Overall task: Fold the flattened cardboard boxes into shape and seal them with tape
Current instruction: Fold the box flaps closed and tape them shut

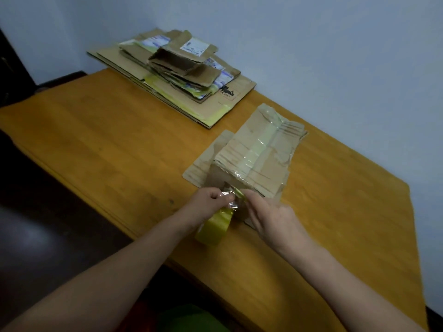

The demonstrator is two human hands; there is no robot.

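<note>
A folded-up cardboard box (257,149) stands on the wooden table (107,149), bottom side up, with a strip of clear tape along its top seam and its flaps spread out on the tabletop. At its near end my left hand (211,200) pinches the clear tape strip (231,200) that runs from a yellow tape roll (214,226) hanging just below that hand. My right hand (271,212) meets the left at the strip, its fingers curled on the tape against the box's near face.
A stack of flattened cardboard boxes (172,75) lies at the table's far edge against the pale wall. A dark floor lies left of the table. The table's near edge runs diagonally below my forearms.
</note>
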